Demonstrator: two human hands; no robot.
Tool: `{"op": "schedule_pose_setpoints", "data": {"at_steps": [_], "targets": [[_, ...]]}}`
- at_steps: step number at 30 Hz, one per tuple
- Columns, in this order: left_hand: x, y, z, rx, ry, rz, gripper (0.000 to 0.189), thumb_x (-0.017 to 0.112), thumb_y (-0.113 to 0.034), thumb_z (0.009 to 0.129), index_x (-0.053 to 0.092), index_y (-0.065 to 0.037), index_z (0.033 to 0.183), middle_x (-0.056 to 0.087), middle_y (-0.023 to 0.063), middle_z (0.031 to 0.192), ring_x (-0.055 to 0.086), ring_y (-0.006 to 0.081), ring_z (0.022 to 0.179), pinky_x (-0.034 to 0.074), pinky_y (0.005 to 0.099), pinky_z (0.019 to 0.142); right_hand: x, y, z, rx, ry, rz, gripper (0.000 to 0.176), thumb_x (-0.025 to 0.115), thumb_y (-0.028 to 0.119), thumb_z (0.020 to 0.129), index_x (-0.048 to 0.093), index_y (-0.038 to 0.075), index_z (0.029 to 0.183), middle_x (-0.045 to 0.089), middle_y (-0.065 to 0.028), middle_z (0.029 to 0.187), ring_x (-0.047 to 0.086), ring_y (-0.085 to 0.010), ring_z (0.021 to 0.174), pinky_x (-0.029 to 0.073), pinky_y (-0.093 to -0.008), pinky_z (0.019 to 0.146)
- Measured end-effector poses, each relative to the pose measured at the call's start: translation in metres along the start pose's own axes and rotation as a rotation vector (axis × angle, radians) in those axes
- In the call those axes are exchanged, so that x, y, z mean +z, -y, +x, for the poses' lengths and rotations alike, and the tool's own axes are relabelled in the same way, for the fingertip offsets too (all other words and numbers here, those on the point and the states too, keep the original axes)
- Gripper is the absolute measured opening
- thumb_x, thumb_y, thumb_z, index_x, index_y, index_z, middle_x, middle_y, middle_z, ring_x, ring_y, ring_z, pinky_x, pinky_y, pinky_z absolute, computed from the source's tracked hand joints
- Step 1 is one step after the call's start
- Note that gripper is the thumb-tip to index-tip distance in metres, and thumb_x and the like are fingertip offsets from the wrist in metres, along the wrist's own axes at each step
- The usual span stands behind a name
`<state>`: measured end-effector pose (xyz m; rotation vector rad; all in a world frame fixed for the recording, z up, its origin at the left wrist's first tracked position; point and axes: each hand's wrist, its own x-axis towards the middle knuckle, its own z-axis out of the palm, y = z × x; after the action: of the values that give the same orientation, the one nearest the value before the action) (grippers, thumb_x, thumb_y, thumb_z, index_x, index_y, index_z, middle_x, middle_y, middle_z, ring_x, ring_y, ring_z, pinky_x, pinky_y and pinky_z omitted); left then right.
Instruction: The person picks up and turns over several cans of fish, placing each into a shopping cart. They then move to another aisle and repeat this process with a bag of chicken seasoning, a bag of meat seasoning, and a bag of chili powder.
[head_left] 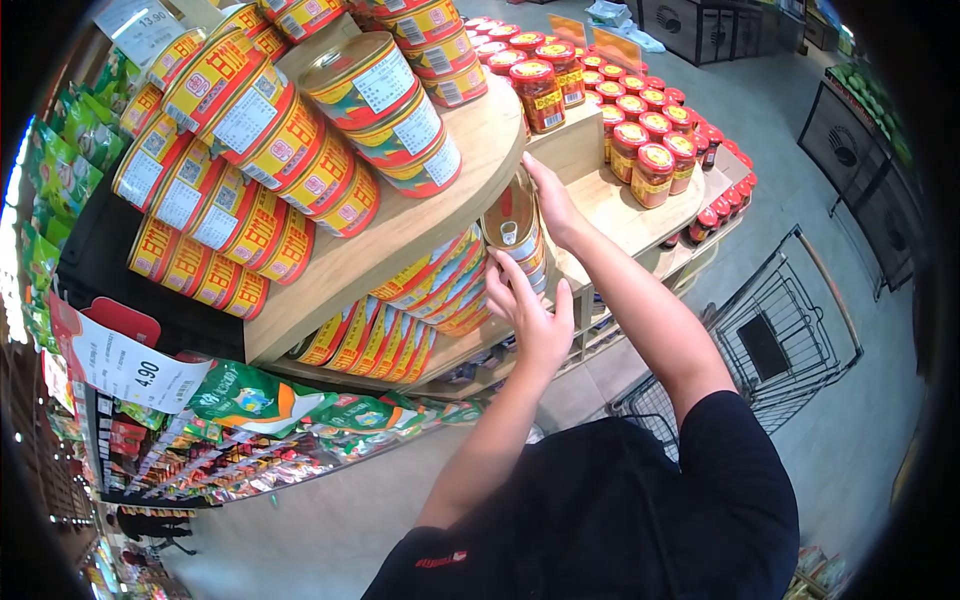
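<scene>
Under the rounded edge of the upper wooden shelf (400, 225), a stack of cans with a pull-tab lid (510, 215) stands on the lower level. My left hand (528, 315) is at the near side of this stack, thumb apart and fingertips at the top can's rim. On the far side, my right hand (550, 205) has its fingers stretched along the can, partly hidden by the shelf edge. Neither hand visibly wraps round a can. Beside them, yellow-and-red cans (430, 290) lie in tilted rows under the shelf.
More stacked cans (290, 140) fill the upper shelf. Red-lidded jars (652, 175) stand on a stepped wooden display to the right. A wire shopping cart (760, 340) is at my right. A price card (145, 368) and green packets (250, 397) hang at the lower left.
</scene>
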<state>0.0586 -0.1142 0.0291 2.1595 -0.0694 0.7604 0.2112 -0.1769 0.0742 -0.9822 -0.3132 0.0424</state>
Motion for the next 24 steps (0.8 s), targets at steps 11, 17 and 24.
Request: {"op": "schedule_pose_setpoints", "data": {"at_steps": [11,17,24], "targets": [[0.005,0.002,-0.002,0.056,-0.026,0.067,0.102,0.073,-0.019,0.082,0.006,0.003,0.155,0.017,0.0314,0.152,0.025,0.0434,0.133,0.018,0.0509,0.111,-0.012,-0.029,0.011,-0.067,0.058,0.004,0.048,0.034,0.035,0.107,0.064,-0.002,0.115,0.068,-0.0096,0.107,0.060,-0.0150,0.098,0.046,-0.0308,0.092],[0.005,0.001,-0.003,0.053,-0.022,0.049,0.104,0.073,-0.018,0.081,0.004,0.002,0.156,0.015,0.0312,0.152,0.024,0.0441,0.134,0.018,0.0511,0.112,-0.015,-0.034,0.012,-0.117,0.035,-0.055,0.047,0.037,0.034,0.107,0.064,-0.004,0.111,0.069,-0.0093,0.103,0.060,-0.0151,0.095,0.046,-0.0307,0.090],[0.000,-0.002,-0.001,0.032,0.016,0.089,0.105,0.073,-0.018,0.080,0.003,0.002,0.156,0.015,0.0314,0.152,0.028,0.0444,0.129,0.021,0.0511,0.110,-0.023,-0.032,0.016,-0.244,-0.032,-0.304,0.036,0.049,0.026,0.102,0.063,-0.005,0.111,0.067,-0.0066,0.099,0.057,-0.0131,0.095,0.044,-0.0287,0.089]]}}
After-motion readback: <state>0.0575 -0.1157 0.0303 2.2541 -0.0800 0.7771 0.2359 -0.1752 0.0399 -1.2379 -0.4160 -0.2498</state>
